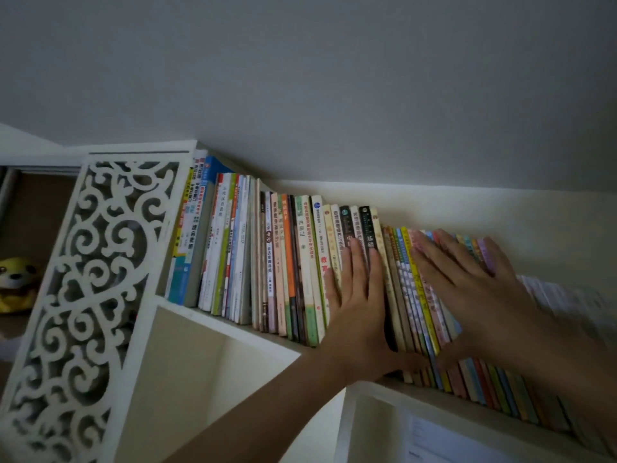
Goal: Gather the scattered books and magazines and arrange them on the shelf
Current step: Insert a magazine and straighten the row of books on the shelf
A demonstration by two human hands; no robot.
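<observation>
A long row of thin, many-coloured paperback books (pixel 293 262) stands upright on the top board of a white wooden shelf (pixel 230 332), spines outward, each book's long axis running from the shelf board up toward the pale wall (pixel 334 78) behind. The row stretches across the view from a white fretwork end panel with scroll cut-outs (pixel 83 279) at the left down toward the lower right edge; the books at the left end are taller, and those further right are shorter and lean slightly. The left hand (pixel 360 312) lies flat against the spines near the middle of the row, fingers straight and together, pointing up along the books' long axis, thumb spread along the bottom edges. The right hand (pixel 477 285) is likewise spread flat, fingers extended and somewhat apart, pressing on the spines of the shorter pastel books just beside the left hand; it is slightly blurred. Neither hand's grip closes round anything. Beyond the fretwork panel a yellow plush toy (pixel 15 282) sits in a dim compartment.
</observation>
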